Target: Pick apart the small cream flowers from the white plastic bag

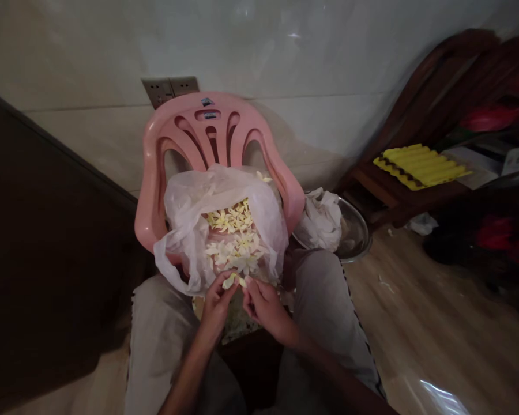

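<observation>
While fingers (252, 293) pinch flowers (230, 281), a basin (353, 230) sits nearby

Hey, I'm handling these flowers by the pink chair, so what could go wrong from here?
First, the pale blossom held between your left hand and right hand could bruise or tear if pinched too hard. Second, the thin plastic bag lies open and rumpled on the pink chair, so a snag or tug might spill the loose flowers in it.
</observation>
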`<state>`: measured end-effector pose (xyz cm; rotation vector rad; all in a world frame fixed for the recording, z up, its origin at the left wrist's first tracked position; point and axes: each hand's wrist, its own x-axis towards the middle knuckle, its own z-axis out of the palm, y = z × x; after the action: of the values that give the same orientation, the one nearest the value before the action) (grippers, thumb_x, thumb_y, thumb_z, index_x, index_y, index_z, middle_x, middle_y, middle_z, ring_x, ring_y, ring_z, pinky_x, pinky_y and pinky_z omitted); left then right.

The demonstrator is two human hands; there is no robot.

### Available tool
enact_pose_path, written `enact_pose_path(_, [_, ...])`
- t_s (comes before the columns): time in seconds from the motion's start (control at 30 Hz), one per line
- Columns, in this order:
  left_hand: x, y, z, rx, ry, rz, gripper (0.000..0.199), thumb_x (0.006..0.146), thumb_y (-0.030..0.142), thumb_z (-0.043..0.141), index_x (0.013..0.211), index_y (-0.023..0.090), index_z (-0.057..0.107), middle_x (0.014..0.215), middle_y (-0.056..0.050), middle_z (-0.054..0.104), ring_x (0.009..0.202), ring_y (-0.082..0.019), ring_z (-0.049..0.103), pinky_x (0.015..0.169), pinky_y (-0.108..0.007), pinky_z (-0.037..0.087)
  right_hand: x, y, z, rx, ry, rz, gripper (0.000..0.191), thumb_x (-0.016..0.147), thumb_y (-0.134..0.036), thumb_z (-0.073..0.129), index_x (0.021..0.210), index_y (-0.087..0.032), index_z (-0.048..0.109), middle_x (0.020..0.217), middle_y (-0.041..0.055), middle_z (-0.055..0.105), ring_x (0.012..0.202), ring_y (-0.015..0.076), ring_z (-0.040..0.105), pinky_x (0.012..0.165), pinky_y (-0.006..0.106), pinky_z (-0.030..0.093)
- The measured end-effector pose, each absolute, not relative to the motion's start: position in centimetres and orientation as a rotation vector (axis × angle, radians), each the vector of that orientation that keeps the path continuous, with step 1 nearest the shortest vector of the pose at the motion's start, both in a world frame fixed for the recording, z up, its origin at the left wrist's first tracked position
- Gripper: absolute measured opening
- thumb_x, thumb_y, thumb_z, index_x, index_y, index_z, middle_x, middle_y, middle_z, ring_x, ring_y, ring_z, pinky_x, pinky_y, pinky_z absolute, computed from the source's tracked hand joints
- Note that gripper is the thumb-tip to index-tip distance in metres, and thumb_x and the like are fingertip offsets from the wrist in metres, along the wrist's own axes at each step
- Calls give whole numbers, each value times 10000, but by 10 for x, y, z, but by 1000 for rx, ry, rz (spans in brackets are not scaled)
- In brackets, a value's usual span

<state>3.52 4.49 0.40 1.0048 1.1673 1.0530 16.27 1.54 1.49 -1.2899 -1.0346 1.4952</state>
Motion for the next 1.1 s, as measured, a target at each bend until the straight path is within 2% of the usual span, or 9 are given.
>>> enact_pose_path(0.13, [40,38,4,1092,1204,1125,243,799,410,707,941,213,693,954,-20,712,935,-200,627,861,-265,455,157,19,15,-1253,-723,1619,546,893,-703,413,622,-233,358,389,-76,398,295,67,253,318,204,168])
enact_pose_path(0.27, [37,35,3,1233,1277,1160,243,795,354,697,996,219,702,1010,-31,712,1030,-229,622,918,-291,441,157,22,15,-1220,-603,1705,525,893,-659,457,610,-230,352,370,-76,385,299,65,235,308,193,126])
enact_pose_path(0.37, [37,38,2,1157,1282,1181,191,796,358,708,924,216,710,923,-12,712,957,-208,633,876,-277,450,158,21,14,-1221,-707,1674,511,914,-664,417,656,-222,424,424,-74,415,319,74,294,325,198,208])
enact_pose_path(0.47, [39,43,1,867,1273,1206,249,750,382,756,921,204,727,907,-9,730,901,-193,647,829,-273,469,159,18,12,-1296,-1023,1452,409,947,-581,443,780,-218,526,536,-56,508,404,101,441,424,220,363])
enact_pose_path(0.57, [39,45,2,598,1205,1194,320,685,367,807,944,188,747,961,-22,752,911,-190,663,819,-270,478,165,17,10,-1371,-1382,1121,237,953,-428,533,1049,-220,592,825,23,695,706,171,651,664,276,494])
enact_pose_path(0.67, [37,46,4,506,1146,1168,274,631,334,833,845,176,764,897,-16,757,857,-174,663,790,-252,470,174,18,10,-1397,-1627,887,240,988,-350,502,1163,-220,601,1055,82,722,939,215,683,793,306,495])
enact_pose_path(0.83, [32,46,2,570,1097,1104,193,651,331,818,721,162,759,829,-25,737,813,-166,631,772,-248,457,183,18,15,-1465,-1941,667,246,1025,-310,436,1023,-241,672,913,34,731,795,191,682,690,256,455])
enact_pose_path(0.93, [31,45,-1,623,1074,1096,220,677,343,813,794,164,764,850,-28,720,835,-170,628,784,-247,457,182,15,15,-1533,-1970,598,270,1027,-327,427,992,-224,674,841,34,723,716,189,668,621,251,412])
enact_pose_path(1.1, [33,42,3,753,1099,1095,269,717,399,801,891,207,732,752,18,683,732,-143,610,742,-230,446,179,13,12,-1565,-1871,672,330,1031,-354,376,924,-194,643,750,49,693,641,186,638,579,259,362])
